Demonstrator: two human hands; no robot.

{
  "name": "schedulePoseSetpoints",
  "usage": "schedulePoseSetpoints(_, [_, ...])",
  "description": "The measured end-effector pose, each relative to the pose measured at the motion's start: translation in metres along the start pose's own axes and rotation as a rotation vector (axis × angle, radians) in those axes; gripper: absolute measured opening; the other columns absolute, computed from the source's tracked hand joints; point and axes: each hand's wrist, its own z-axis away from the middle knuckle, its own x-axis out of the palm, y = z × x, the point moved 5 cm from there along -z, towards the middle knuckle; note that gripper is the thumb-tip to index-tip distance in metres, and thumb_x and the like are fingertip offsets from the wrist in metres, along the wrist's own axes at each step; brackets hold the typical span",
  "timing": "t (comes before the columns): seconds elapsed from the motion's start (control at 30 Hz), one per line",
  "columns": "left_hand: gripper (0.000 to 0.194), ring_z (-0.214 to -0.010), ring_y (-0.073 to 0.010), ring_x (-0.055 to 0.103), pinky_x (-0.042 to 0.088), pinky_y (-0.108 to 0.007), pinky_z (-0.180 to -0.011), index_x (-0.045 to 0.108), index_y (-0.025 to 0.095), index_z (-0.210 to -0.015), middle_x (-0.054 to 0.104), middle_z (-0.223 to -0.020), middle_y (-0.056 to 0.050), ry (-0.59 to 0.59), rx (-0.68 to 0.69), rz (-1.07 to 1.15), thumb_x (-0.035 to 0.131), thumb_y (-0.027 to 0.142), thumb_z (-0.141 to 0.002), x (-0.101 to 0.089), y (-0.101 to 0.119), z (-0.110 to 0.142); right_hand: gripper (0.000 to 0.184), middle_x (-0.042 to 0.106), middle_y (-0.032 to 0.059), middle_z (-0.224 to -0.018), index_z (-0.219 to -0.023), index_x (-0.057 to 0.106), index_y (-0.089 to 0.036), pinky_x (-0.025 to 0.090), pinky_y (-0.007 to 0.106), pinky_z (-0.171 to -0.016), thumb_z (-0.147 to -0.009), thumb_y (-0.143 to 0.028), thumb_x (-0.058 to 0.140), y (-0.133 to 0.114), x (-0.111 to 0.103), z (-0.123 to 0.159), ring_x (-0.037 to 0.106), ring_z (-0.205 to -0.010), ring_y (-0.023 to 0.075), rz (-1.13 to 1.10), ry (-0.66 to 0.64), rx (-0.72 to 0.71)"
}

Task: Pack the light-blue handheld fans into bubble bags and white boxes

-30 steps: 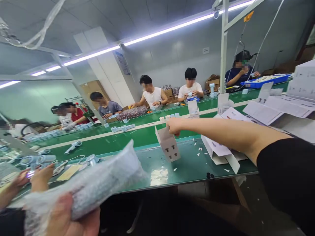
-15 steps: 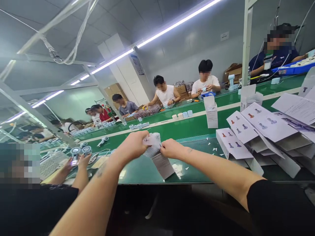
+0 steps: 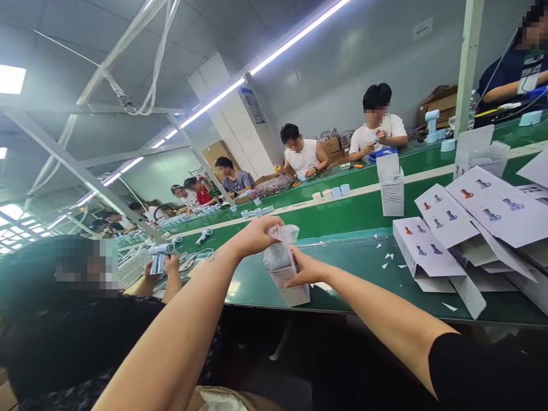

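Observation:
My left hand [image 3: 257, 235] is closed on the top of a clear bubble-wrap pouch [image 3: 280, 254] that sticks out of a small white box [image 3: 293, 285]. The box stands upright at the near edge of the green table [image 3: 351, 291]. My right hand [image 3: 305, 268] grips the box's side just below the pouch, fingers curled around it. Both arms reach forward from the bottom of the view.
Flat white printed cartons [image 3: 432, 251] lie stacked at the right, and an upright white box [image 3: 391, 185] stands behind them. A co-worker at my left holds a pale blue device [image 3: 158, 260]. Several people sit across the green conveyor [image 3: 325, 217]. Paper scraps dot the table.
The bubble-wrap pouch went from my left hand near my lap into the box. My right hand dropped from the box's top to its side, and the view swung left.

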Motion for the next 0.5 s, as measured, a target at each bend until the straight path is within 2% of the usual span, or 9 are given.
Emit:
schedulePoseSetpoints(0.1, [0.016,-0.074,-0.0163,0.056,0.043,-0.025,-0.067,0.064,0.020,-0.075,0.063,-0.079,-0.001,0.025,0.037,0.202,0.060,0.032,-0.066,-0.013,-0.001,0.009,0.085,0.054,0.0090,-0.118,-0.125,0.036,-0.018,0.043,0.036,-0.090,-0.054,-0.033,0.080,0.002,0.010,-0.007,0.053,-0.107,0.0243,0.028,0.004,-0.026])
schedulePoseSetpoints(0.17, [0.018,-0.072,-0.0153,0.056,0.043,-0.025,-0.066,0.063,0.019,-0.073,0.062,-0.077,-0.001,0.069,0.054,0.284,0.062,0.035,-0.065,-0.023,0.000,0.012,0.083,0.055,0.0072,-0.114,-0.122,0.038,-0.019,0.044,0.035,-0.087,-0.052,-0.032,0.081,-0.001,0.010,-0.010,0.053,-0.103,0.0239,0.089,-0.032,-0.056])
schedulePoseSetpoints(0.23, [0.016,-0.072,-0.0148,0.055,0.043,-0.025,-0.067,0.063,0.018,-0.070,0.061,-0.076,-0.001,0.049,0.096,0.275,0.062,0.034,-0.066,-0.026,0.002,0.010,0.083,0.055,0.0072,-0.113,-0.120,0.040,-0.019,0.043,0.035,-0.086,-0.050,-0.033,0.082,-0.003,0.006,-0.012,0.053,-0.102,0.0245,0.165,-0.069,-0.076])
schedulePoseSetpoints(0.37, [0.010,-0.074,-0.0158,0.055,0.043,-0.026,-0.070,0.062,0.020,-0.070,0.060,-0.074,0.000,-0.082,0.115,0.155,0.058,0.029,-0.068,-0.006,-0.008,0.002,0.087,0.055,0.0087,-0.112,-0.119,0.039,-0.018,0.043,0.037,-0.086,-0.048,-0.036,0.083,-0.003,-0.001,-0.016,0.053,-0.103,0.0266,0.243,-0.096,-0.055])
schedulePoseSetpoints(0.43, [0.009,-0.077,-0.0172,0.056,0.043,-0.026,-0.071,0.062,0.021,-0.073,0.062,-0.078,-0.001,-0.137,0.080,0.086,0.055,0.026,-0.070,0.008,-0.021,0.005,0.093,0.055,0.0083,-0.113,-0.127,0.031,-0.019,0.043,0.037,-0.087,-0.050,-0.033,0.082,-0.002,0.000,-0.016,0.054,-0.103,0.0255,0.180,-0.104,-0.050])
schedulePoseSetpoints(0.5, [0.015,-0.086,-0.0206,0.057,0.043,-0.029,-0.076,0.064,0.023,-0.082,0.066,-0.090,-0.003,-0.138,0.039,-0.035,0.059,0.025,-0.069,0.019,-0.035,0.015,0.101,0.055,0.0073,-0.114,-0.134,0.020,-0.022,0.043,0.036,-0.088,-0.053,-0.029,0.081,-0.001,0.002,-0.014,0.056,-0.102,0.0233,0.077,-0.116,-0.055])
